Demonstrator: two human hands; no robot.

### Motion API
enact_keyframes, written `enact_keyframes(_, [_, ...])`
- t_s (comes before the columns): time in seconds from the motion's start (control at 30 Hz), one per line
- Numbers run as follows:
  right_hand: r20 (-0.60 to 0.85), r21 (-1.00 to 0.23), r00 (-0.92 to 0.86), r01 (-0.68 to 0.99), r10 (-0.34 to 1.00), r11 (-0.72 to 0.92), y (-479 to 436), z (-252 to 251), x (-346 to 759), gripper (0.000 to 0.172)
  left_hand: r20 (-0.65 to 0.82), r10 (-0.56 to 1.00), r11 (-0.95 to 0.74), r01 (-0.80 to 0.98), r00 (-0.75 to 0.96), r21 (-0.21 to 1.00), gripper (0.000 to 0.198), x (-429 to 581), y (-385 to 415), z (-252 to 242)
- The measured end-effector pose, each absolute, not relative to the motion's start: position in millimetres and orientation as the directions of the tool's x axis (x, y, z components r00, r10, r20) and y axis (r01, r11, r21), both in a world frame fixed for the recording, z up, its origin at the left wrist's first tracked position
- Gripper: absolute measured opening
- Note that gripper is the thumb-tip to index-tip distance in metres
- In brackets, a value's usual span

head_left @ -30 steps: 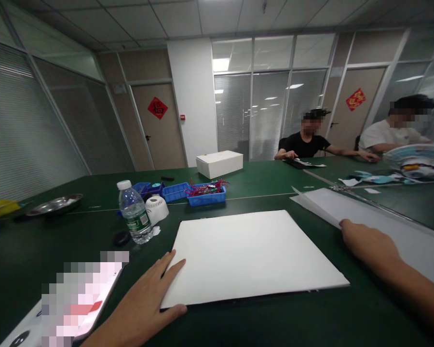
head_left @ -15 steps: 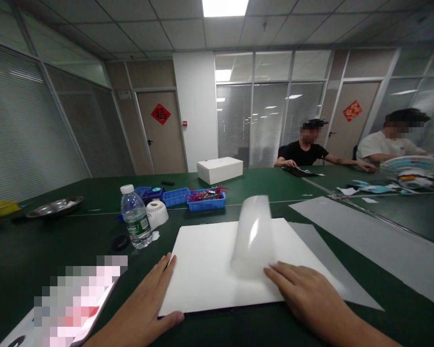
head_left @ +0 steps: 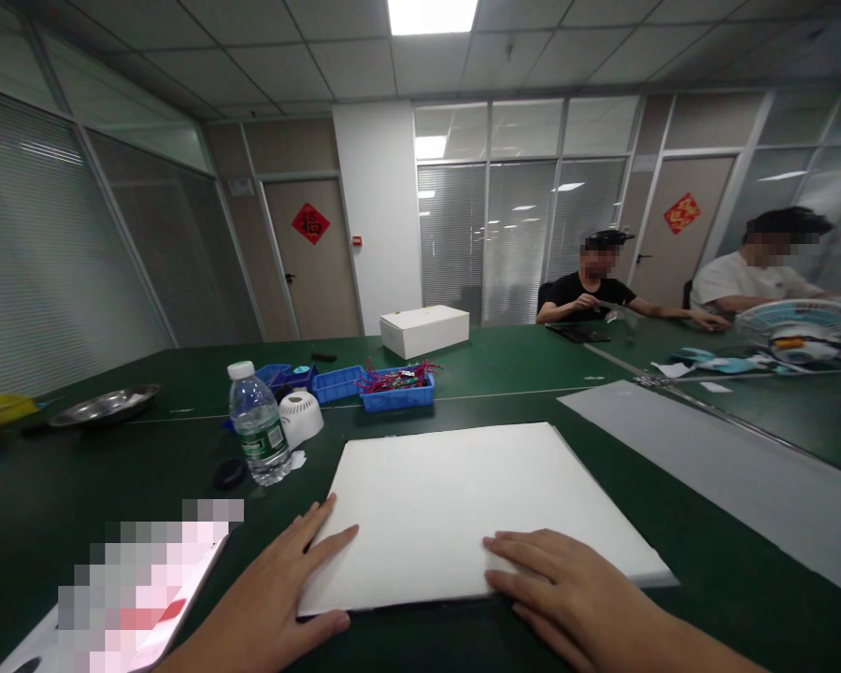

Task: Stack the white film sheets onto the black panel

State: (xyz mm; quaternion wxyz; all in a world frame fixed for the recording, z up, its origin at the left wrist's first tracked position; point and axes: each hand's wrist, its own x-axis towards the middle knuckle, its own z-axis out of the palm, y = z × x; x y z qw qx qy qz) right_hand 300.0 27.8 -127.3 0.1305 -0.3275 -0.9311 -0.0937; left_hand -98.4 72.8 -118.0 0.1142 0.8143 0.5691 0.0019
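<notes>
A white square board with a thin sheet laid over it lies flat on the green table in front of me. My left hand rests open on the table at the board's near left corner, thumb along its front edge. Fingers spread and flat, my right hand presses on the board's near right part. A long grey-white sheet stretches across the table to the right of the board, apart from both hands.
A water bottle, a white round device and blue trays with red wires stand beyond the board on the left. A white box, a metal dish, a fan and two seated people are farther off. A pixelated object lies near left.
My right hand went from the long sheet on the right to the board, carrying a thin translucent sheet over it. That sheet curled in the air and now lies flat under my hand.
</notes>
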Motion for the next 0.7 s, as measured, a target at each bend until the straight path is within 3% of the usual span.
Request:
enact_keyframes(0.17, [0.441,0.045,-0.603,0.754,0.665,0.655,54,-136,342,0.047,-0.08,0.924,-0.355,0.916,0.374,0.185,0.077,-98,74,-115])
enact_keyframes(0.3, [0.544,0.057,-0.214,0.974,0.812,0.219,92,-153,426,0.045,-0.044,0.927,-0.361,0.917,0.373,0.172,0.08,-102,74,-118])
enact_keyframes(0.47, [0.566,-0.029,0.166,0.983,0.808,-0.182,108,-169,518,0.062,-0.077,0.918,-0.374,0.914,0.389,0.16,0.086,-102,72,-116])
enact_keyframes(0.7, [0.443,-0.059,0.179,0.984,0.879,-0.171,98,-170,527,0.039,-0.097,0.917,-0.371,0.916,0.388,0.152,0.081,-97,71,-113])
